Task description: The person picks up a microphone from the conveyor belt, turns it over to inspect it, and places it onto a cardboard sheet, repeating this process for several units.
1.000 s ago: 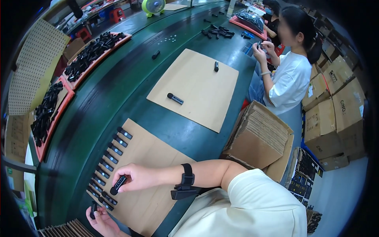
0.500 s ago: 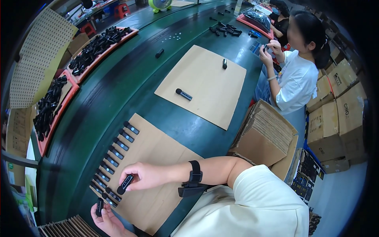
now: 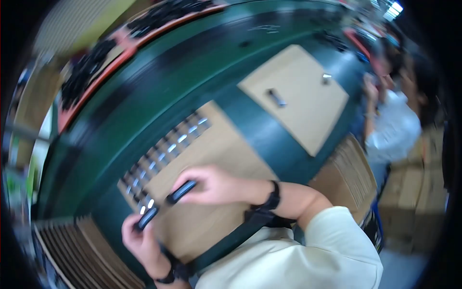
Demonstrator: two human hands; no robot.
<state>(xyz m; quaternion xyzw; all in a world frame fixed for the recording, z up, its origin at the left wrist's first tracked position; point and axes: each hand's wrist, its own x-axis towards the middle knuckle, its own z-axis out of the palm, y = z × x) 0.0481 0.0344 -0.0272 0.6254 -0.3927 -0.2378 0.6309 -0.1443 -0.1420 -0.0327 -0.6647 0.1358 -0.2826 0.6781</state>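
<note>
My left hand (image 3: 140, 241) pinches a small black microphone (image 3: 146, 218), dark and rounded, over the lower left corner of a cardboard sheet (image 3: 230, 149). Just to its right, my right hand (image 3: 207, 185) grips another black microphone (image 3: 183, 191) between thumb and fingers, its foam head pointing down and left. The two microphones are close but apart. Along the sheet's left edge lies a slanting row of several similar microphones (image 3: 162, 156), blurred by motion. Farther off, a second cardboard sheet (image 3: 301, 72) bears a microphone (image 3: 276, 97) and another small dark piece (image 3: 327, 79).
Red trays (image 3: 96, 83) heaped with black pieces line the far left of the green table (image 3: 159, 98). Upright cardboard sheets (image 3: 72, 250) stand at lower left. A carton of stacked cardboard (image 3: 344, 168) stands at right, near a co-worker in a white shirt (image 3: 394, 127).
The view has swung, so the table appears shifted right and is blurred. My hands have come closer together, each still with its microphone. The microphone in my right hand has tilted flatter.
</note>
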